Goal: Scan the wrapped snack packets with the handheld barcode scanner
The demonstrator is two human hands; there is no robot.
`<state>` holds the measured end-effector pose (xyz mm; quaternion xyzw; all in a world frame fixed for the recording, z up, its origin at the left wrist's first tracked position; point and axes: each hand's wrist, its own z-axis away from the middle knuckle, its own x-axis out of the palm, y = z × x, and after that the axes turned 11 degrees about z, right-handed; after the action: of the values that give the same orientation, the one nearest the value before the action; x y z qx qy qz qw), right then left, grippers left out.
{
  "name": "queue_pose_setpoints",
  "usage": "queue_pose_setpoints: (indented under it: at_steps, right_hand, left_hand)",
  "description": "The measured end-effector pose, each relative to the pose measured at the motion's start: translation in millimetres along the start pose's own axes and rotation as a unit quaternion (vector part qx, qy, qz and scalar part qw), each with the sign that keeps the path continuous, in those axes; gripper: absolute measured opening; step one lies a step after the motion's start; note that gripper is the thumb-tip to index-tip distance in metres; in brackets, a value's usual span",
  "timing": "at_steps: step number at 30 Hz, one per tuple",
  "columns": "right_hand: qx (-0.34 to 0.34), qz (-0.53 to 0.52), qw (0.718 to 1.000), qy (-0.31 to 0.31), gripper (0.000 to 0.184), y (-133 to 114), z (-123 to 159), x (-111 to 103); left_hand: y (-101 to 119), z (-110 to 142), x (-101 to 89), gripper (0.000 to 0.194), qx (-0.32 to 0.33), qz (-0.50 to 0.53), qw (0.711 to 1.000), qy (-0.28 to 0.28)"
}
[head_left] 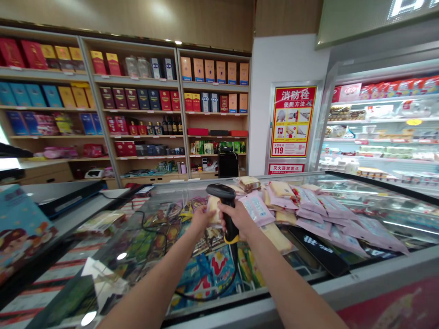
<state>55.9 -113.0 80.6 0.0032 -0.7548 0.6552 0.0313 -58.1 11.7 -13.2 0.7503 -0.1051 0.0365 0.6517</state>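
My right hand (236,215) is closed around the handle of a black barcode scanner (221,189) with a yellow band at its base. The scanner's head points left, over the freezer. A small wrapped sandwich (213,205), pale yellow in clear film, is pinched in my left hand (201,216), just beneath and beside the scanner head. A black cable (236,258) hangs from the scanner and curves left across the glass. On the right, a heap of pink and clear packs (310,208) lies on the freezer lid, close to my right hand.
Below my arms is a glass-topped freezer (178,192) with colourful packs inside. One wrapped pack (101,222) lies at the left. A dark panel with white characters (318,251) sits under the heap. Beyond stand shelves of boxes (144,99) and a lit refrigerated case (384,132).
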Motion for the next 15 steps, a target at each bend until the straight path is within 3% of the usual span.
queue_pose_setpoints:
  at_steps: [3, 6, 10, 15]
  right_hand:
    - [0.008, 0.019, 1.000, 0.009, 0.040, 13, -26, -4]
    - [0.034, 0.039, 0.999, -0.006, 0.038, 32, -33, -7]
    - [0.059, 0.090, 0.993, -0.053, 0.038, 48, -23, -11]
    - [0.075, 0.140, 0.984, -0.075, 0.035, 49, -17, -11]
  left_hand:
    - [15, -16, -34.1, 0.028, -0.005, 0.093, 0.993, 0.066]
    - [13, -25, -51.8, 0.027, 0.027, 0.129, 0.985, 0.108]
    - [2, -29, -56.5, 0.029, 0.072, 0.098, 0.986, 0.117]
    - [4, -25, -55.1, 0.034, 0.097, 0.036, 0.990, 0.093]
